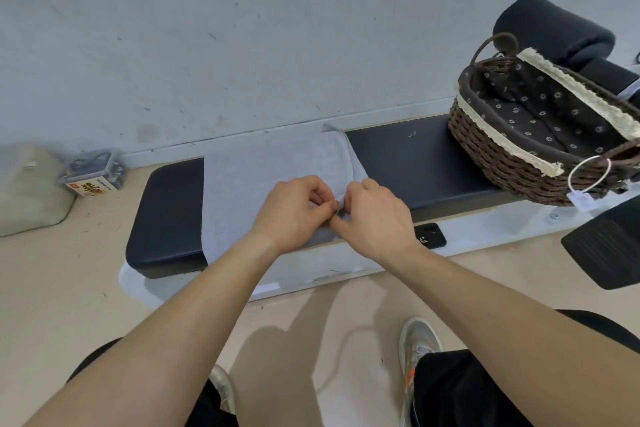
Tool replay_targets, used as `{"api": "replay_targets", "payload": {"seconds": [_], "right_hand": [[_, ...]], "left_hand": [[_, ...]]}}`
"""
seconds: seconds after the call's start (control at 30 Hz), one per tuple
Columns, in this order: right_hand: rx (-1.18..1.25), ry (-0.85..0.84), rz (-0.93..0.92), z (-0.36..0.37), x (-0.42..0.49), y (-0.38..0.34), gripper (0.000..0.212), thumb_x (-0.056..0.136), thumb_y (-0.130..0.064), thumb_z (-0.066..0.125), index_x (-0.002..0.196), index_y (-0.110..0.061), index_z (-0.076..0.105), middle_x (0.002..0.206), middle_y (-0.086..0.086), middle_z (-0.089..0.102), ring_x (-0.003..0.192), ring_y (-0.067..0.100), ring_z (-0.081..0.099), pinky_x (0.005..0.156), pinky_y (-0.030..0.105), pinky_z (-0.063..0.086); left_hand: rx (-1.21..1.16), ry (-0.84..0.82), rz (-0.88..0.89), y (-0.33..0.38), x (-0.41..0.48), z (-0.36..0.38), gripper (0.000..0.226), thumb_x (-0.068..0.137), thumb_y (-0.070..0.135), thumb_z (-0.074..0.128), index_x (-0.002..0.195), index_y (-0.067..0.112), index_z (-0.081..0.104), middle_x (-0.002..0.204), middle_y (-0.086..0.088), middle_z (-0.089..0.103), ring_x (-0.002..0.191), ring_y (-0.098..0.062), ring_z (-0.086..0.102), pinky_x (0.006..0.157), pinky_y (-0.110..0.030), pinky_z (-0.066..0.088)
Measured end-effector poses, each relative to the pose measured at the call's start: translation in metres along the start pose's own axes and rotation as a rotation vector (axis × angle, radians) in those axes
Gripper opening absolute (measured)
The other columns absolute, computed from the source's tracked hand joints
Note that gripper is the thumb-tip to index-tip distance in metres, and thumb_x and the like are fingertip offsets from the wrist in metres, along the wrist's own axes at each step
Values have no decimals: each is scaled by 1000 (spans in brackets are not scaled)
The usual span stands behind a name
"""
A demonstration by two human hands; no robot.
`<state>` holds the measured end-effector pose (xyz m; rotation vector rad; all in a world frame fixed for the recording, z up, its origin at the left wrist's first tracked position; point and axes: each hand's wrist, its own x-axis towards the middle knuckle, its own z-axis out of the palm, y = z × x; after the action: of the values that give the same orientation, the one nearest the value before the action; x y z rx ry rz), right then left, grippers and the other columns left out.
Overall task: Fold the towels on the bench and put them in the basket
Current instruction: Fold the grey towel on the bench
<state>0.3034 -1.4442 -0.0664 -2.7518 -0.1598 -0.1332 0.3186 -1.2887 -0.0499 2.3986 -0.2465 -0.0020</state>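
Note:
A pale grey towel lies flat across the black padded bench, draped over its near edge. My left hand and my right hand meet at the towel's near right corner, both pinching the cloth between thumb and fingers. A second layer of towel shows along the right edge. The brown wicker basket with a dark flowered lining stands on the bench's right end, with no towel in it.
A small black device lies on the white bench base below my right hand. On the floor at left are a clear box of clips and a beige cushion. A black chair part sits at right. The wall runs behind the bench.

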Motion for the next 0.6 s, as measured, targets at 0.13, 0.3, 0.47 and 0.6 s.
{"api": "replay_targets", "payload": {"seconds": [0.13, 0.3, 0.47, 0.6], "right_hand": [[49, 33, -2, -1, 2, 2, 22, 97, -41, 47, 85, -23, 49, 93, -3, 51, 82, 23, 55, 69, 38, 50], [123, 72, 34, -15, 2, 12, 18, 84, -26, 57, 72, -21, 45, 81, -4, 52, 68, 23, 53, 57, 32, 43], [193, 141, -8, -30, 0, 30, 10, 81, -14, 59, 87, -21, 54, 82, -6, 59, 75, 19, 57, 64, 37, 51], [159, 190, -162, -32, -1, 46, 19, 85, -7, 57, 95, -21, 65, 94, -9, 53, 85, 12, 56, 69, 32, 50]], "left_hand": [[40, 20, 21, 0, 2, -4, 7, 87, 36, 67, 83, 30, 66, 85, 18, 72, 86, -2, 68, 83, -36, 54], [196, -100, 53, -2, -1, -2, 15, 87, 45, 64, 85, 31, 60, 82, 18, 62, 85, -12, 59, 74, -30, 47], [356, -152, 99, -1, -5, -1, 28, 79, 38, 71, 103, 31, 57, 99, 16, 55, 89, -13, 53, 73, -27, 37], [375, -181, 138, -6, -4, 0, 29, 81, 37, 69, 108, 34, 58, 108, 13, 58, 96, -14, 57, 77, -28, 40]]}}
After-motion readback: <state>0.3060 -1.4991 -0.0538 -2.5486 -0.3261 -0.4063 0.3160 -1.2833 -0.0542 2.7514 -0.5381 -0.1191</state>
